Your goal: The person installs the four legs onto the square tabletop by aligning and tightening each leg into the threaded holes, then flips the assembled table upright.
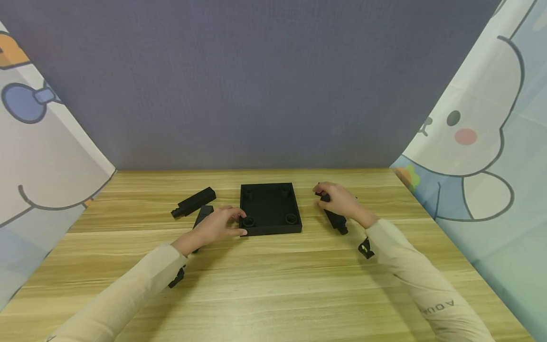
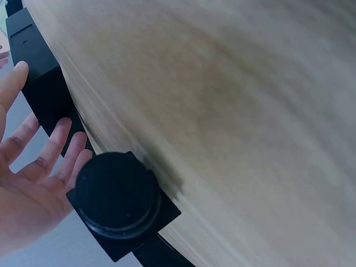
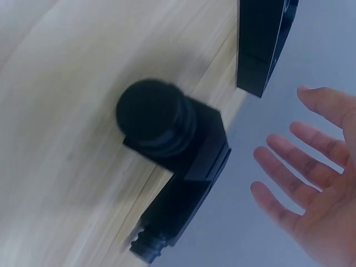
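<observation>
A square black tray-like piece [image 1: 270, 209], with round sockets in its corners, lies on the table. My left hand [image 1: 220, 224] is at its near left corner, thumb and fingers extended and touching it. Partly under that hand lies a black leg-like block [image 1: 204, 213]; its round end [image 2: 117, 192] faces the left wrist camera. My right hand [image 1: 339, 199] hovers over another black leg [image 1: 335, 219], whose round threaded end [image 3: 150, 117] faces the right wrist camera. The right fingers [image 3: 283, 161] are spread, with a gap between them and the leg.
A third black leg with a threaded end [image 1: 194, 202] lies at the left. Behind the right hand is one more threaded leg [image 3: 172, 211], mostly hidden in the head view. Small black pieces [image 1: 366, 248] show by the sleeves. A dark grey panel [image 1: 256, 85] stands behind the table.
</observation>
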A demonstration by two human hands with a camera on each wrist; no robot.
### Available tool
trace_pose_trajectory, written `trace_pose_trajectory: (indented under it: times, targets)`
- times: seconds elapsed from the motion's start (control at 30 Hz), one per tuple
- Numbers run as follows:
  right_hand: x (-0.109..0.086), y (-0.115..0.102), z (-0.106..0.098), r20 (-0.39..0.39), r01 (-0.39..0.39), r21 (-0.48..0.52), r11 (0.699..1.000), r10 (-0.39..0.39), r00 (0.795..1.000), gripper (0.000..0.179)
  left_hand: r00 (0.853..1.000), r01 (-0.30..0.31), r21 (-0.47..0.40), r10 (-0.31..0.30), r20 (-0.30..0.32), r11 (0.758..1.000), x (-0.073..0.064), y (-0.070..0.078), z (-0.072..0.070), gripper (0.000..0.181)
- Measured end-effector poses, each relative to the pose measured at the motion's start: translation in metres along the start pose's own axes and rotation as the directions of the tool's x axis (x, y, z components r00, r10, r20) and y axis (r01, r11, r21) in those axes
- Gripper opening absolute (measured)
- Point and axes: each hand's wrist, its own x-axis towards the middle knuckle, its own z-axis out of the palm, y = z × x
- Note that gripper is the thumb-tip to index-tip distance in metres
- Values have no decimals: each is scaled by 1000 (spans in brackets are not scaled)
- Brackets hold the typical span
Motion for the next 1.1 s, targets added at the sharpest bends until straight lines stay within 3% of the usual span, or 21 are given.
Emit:
trace_pose_trajectory:
  times: [0.47, 1.1]
  targets:
    - [-7, 19, -2, 1, -111, 5, 994, 111, 994, 36, 1000, 2, 12, -2, -2, 1000, 0, 1, 0, 41]
    - [-13, 28, 8, -7, -158, -14, 987, 158, 987, 39, 1000, 8, 15, -8, -1, 1000, 0, 1, 0, 41]
